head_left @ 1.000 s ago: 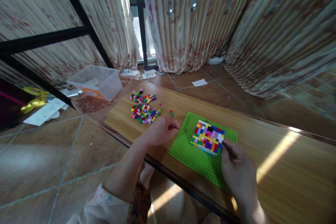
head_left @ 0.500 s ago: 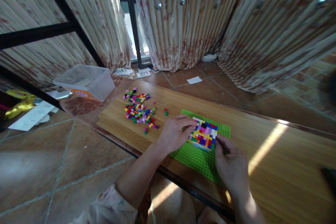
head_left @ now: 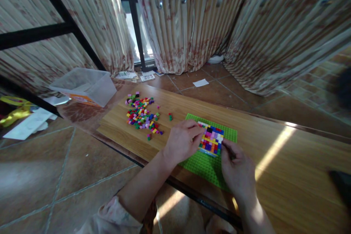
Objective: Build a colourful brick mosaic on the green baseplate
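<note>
A green baseplate (head_left: 201,164) lies on the wooden table (head_left: 287,175) and carries a block of small coloured bricks (head_left: 211,139). My left hand (head_left: 183,140) rests on the plate's left side, with its fingertips pinched at the left edge of the brick block. What the fingers hold is too small to make out. My right hand (head_left: 237,170) sits at the block's lower right corner with its fingers curled together against the bricks. A loose pile of coloured bricks (head_left: 141,113) lies on the table to the left.
A clear plastic box (head_left: 85,86) stands at the table's far left corner. Black metal frame bars (head_left: 68,25) cross the upper left. Striped curtains (head_left: 246,25) hang behind. Papers (head_left: 201,82) lie on the tiled floor. A dark object (head_left: 341,186) sits at the right edge.
My left hand has moved right from beside the loose bricks onto the baseplate, to the brick block's left edge. The right hand stays at the block's lower right corner.
</note>
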Available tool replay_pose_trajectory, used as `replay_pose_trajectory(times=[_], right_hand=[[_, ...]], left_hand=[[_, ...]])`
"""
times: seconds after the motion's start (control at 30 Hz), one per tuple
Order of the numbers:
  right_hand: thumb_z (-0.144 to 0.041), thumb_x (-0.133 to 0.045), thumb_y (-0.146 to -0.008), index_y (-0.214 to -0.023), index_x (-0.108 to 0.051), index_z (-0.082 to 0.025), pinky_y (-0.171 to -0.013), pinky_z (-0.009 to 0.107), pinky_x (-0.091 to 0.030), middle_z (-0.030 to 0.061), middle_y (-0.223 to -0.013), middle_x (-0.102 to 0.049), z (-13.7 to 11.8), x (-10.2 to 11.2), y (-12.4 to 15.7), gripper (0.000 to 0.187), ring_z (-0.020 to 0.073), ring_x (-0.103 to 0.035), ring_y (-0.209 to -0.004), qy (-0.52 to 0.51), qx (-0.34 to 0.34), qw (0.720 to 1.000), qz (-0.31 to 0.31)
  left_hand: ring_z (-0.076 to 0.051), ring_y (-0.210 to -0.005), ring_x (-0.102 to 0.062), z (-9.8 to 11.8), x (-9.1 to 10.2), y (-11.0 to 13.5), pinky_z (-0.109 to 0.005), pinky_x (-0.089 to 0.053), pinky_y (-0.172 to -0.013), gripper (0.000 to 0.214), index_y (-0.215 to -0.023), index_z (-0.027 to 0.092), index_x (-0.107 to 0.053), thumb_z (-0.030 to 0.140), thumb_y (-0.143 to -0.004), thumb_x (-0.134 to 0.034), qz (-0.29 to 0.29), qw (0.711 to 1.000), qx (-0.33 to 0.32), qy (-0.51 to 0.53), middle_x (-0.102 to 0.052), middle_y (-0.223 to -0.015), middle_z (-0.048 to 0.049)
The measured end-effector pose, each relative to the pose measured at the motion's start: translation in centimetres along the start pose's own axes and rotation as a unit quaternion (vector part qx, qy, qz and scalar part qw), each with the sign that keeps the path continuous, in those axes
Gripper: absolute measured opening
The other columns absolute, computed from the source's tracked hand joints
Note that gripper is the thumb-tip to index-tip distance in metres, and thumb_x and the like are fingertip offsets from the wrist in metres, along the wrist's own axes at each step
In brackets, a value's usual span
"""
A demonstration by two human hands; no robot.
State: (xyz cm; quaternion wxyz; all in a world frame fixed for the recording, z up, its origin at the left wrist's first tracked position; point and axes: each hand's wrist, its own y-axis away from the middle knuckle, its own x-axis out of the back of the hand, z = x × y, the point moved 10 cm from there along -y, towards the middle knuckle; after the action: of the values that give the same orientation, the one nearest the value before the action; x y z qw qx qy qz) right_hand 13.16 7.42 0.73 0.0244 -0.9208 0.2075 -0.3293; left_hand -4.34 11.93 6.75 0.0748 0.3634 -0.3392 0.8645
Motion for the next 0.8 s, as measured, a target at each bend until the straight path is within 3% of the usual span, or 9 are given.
replay_pose_trajectory(times=[0.13,0.3,0.5,0.63,0.8], right_hand=[[-0.041,-0.051,-0.086,-0.103,-0.073,-0.019,-0.075,0.034,-0.055,0.0098,-0.097,-0.077,-0.2,0.0,0.1,0.035,0.0238,-0.073,-0.086,-0.003,0.003,1.0,0.009],[-0.04,-0.05,-0.087,-0.104,-0.072,-0.018,-0.077,0.035,-0.055,0.0112,-0.099,-0.077,-0.1,0.0,0.1,0.036,0.0245,-0.072,-0.087,0.003,0.012,1.0,0.012],[-0.041,-0.05,-0.088,-0.108,-0.072,-0.018,-0.081,0.037,-0.054,0.012,-0.101,-0.076,0.0,0.0,0.1,0.038,0.0259,-0.071,-0.091,0.026,0.014,1.0,-0.001],[-0.042,-0.049,-0.087,-0.106,-0.073,-0.018,-0.078,0.036,-0.054,0.0118,-0.1,-0.076,-0.2,0.2,0.0,0.038,0.0259,-0.072,-0.089,0.037,0.016,0.999,0.001],[-0.044,-0.049,-0.087,-0.106,-0.073,-0.018,-0.074,0.035,-0.054,0.0114,-0.099,-0.077,0.0,0.1,0.0,0.041,0.0255,-0.072,-0.086,0.036,0.009,0.999,-0.007]], left_hand=[[-0.016,-0.087,-0.063,0.6,0.1,0.9,-0.029,-0.052,-0.078,0.023,-0.109,0.021,-0.072,0.03,-0.096,-0.055,-0.008,0.998,-0.003,-0.056,-0.067,-0.093,-0.0043],[-0.018,-0.089,-0.061,0.6,-0.2,1.4,-0.033,-0.05,-0.08,0.026,-0.111,0.024,-0.071,0.033,-0.098,-0.051,-0.022,0.995,0.015,-0.101,-0.066,-0.094,-0.0047],[-0.016,-0.088,-0.062,-0.1,0.1,1.6,-0.03,-0.051,-0.079,0.028,-0.116,0.023,-0.07,0.034,-0.099,-0.049,0.003,1.0,0.021,-0.016,-0.067,-0.096,-0.0052],[-0.015,-0.083,-0.064,-1.7,1.8,1.1,-0.027,-0.052,-0.076,0.028,-0.116,0.021,-0.07,0.029,-0.099,-0.049,0.036,0.996,0.051,0.056,-0.069,-0.089,-0.0051],[-0.014,-0.076,-0.064,-5.5,4.9,0.9,-0.025,-0.05,-0.07,0.018,-0.098,0.018,-0.073,0.02,-0.093,-0.055,0.067,0.99,0.108,0.06,-0.071,-0.084,-0.0041]])
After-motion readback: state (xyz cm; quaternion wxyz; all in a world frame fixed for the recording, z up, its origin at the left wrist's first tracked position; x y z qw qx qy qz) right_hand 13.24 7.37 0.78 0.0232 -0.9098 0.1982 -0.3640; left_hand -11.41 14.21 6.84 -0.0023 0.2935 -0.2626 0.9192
